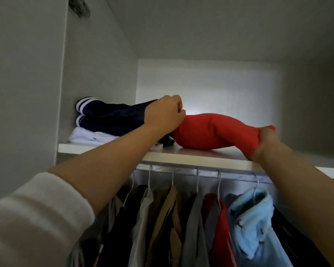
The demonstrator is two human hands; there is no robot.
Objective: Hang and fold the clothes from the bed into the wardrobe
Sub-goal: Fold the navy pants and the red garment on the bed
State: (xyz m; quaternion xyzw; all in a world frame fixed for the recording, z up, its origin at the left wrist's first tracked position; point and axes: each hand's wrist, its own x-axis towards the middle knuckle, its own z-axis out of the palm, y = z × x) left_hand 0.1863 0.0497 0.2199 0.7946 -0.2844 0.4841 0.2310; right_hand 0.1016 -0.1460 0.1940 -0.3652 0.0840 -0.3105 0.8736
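Gripping 1 folded red garment point(214, 132) at each end, left hand point(163, 114) and right hand point(264, 143) held it on the white wardrobe shelf point(191, 156), just beside a navy-and-white folded stack point(104, 122). Below, hung clothes point(181, 224) lined the rail point(201, 173).

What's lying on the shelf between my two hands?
The red garment, gripped at each end by the left hand and right hand, seen in the head view.
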